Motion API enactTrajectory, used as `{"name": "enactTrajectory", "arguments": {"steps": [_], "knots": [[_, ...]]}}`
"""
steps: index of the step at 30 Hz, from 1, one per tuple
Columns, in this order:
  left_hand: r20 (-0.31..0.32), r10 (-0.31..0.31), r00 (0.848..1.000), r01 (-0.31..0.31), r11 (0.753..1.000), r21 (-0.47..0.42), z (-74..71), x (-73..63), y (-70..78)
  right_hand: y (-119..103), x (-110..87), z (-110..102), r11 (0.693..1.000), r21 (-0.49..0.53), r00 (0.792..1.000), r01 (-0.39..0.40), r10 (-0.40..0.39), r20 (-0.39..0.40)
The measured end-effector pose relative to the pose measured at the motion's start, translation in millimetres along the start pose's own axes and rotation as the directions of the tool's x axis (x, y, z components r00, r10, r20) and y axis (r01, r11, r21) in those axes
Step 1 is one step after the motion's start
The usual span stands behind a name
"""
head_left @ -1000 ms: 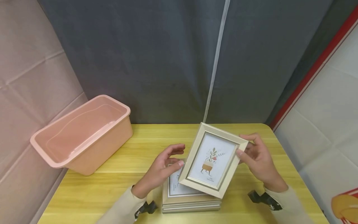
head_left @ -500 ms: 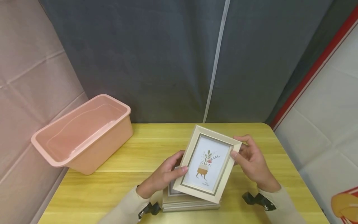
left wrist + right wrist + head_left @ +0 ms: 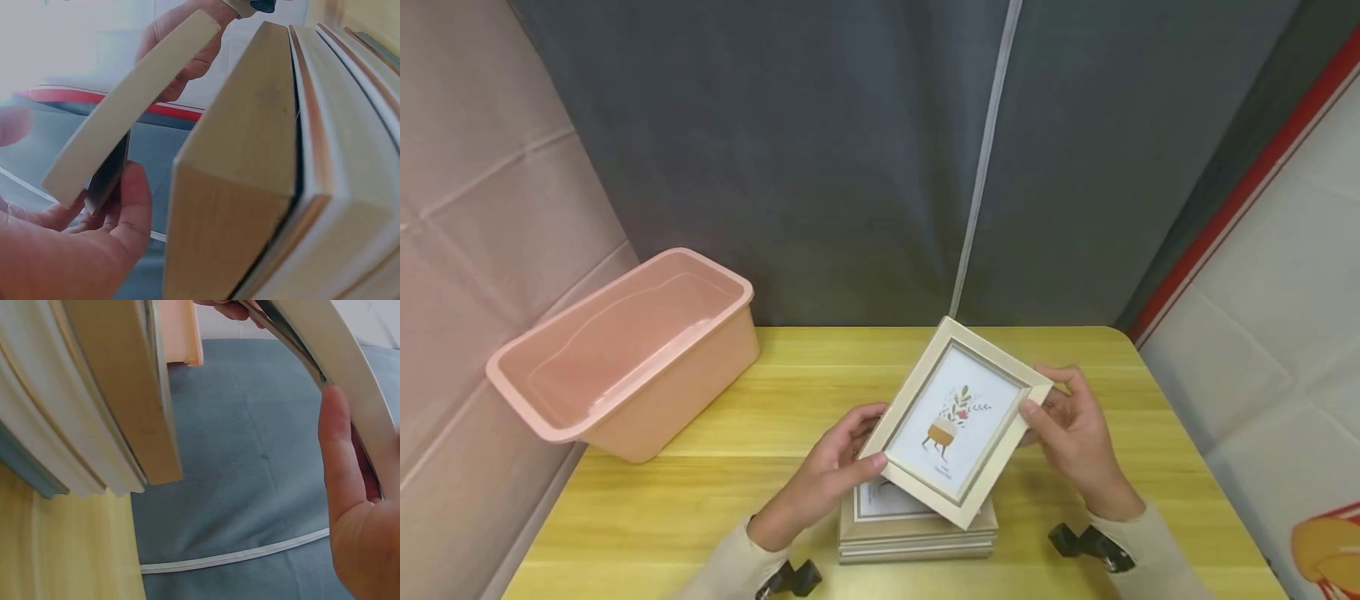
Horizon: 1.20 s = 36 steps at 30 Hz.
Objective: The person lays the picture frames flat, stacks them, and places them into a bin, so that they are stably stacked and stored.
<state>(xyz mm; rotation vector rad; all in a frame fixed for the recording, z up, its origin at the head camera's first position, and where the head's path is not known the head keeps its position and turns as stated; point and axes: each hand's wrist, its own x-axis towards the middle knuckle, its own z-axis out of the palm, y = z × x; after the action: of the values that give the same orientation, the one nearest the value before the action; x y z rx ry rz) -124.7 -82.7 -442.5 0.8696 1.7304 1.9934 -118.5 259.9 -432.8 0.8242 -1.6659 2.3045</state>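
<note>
Both hands hold up a cream picture frame (image 3: 880,458) with a printed flowerpot picture, tilted over a stack of frames. My left hand (image 3: 823,475) pinches its lower left side, thumb on the front and fingers behind. On the opposite side, my right hand (image 3: 1078,442) grips the upper right edge, thumb also in front. From the left wrist the held frame (image 3: 134,106) appears edge-on, with a dark flap (image 3: 109,175) standing out from its back by the fingers. Beneath it, the stack of picture frames (image 3: 917,550) lies on the table, its top picture partly covered.
A pink plastic bin (image 3: 692,383) stands at the left on the yellow wood-grain table (image 3: 685,533). Behind the table hangs a dark grey curtain (image 3: 775,167) with a pale strip. Light-coloured panels flank both sides.
My left hand has closed on the frame's left side. The frame has shifted a little left and turned clockwise, my right hand keeping its grip.
</note>
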Motion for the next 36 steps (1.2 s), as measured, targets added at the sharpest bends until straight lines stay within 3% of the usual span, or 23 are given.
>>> {"name": "enactTrajectory", "arguments": {"steps": [8, 13, 19, 23, 26, 28, 32, 36], "knots": [[-0.089, 0.051, 0.995, -0.054, 0.998, -0.032, -3.2, -9.5, -2.0, 4.5, -11.3, 0.9, 0.995, -0.043, 0.987, -0.093, 0.086, -0.133], [-0.183, 0.039, 0.982, -0.053, 0.996, -0.071, 3.2, -10.1, -3.4, 10.5, -15.0, 9.0, 0.997, 0.038, 0.977, -0.067, 0.074, -0.201], [-0.334, 0.01, 0.942, -0.051, 0.992, -0.116, 17.4, -7.5, -6.5, 18.3, -18.9, 26.0, 0.995, 0.096, 0.963, 0.0, 0.026, -0.269], [-0.419, -0.025, 0.908, -0.033, 0.991, -0.132, 20.0, -6.6, -7.7, 21.6, -21.6, 33.7, 0.997, 0.081, 0.966, -0.01, 0.031, -0.258], [-0.447, -0.051, 0.893, -0.016, 0.989, -0.144, 18.0, -8.3, -7.8, 22.6, -24.1, 35.1, 0.996, 0.083, 0.976, -0.019, 0.037, -0.216], [-0.445, -0.058, 0.893, -0.009, 0.989, -0.148, 15.4, -10.4, -7.7, 22.6, -25.3, 34.3, 0.995, 0.095, 0.984, -0.014, 0.03, -0.176], [-0.402, -0.042, 0.915, -0.02, 0.989, -0.149, 8.1, -15.2, -6.2, 20.9, -25.5, 31.7, 0.994, 0.112, 0.996, -0.019, 0.029, -0.089], [-0.345, -0.018, 0.938, -0.034, 0.989, -0.146, 0.1, -19.1, -4.4, 16.9, -23.1, 29.0, 0.997, 0.03, 0.996, -0.074, 0.075, -0.037]]}}
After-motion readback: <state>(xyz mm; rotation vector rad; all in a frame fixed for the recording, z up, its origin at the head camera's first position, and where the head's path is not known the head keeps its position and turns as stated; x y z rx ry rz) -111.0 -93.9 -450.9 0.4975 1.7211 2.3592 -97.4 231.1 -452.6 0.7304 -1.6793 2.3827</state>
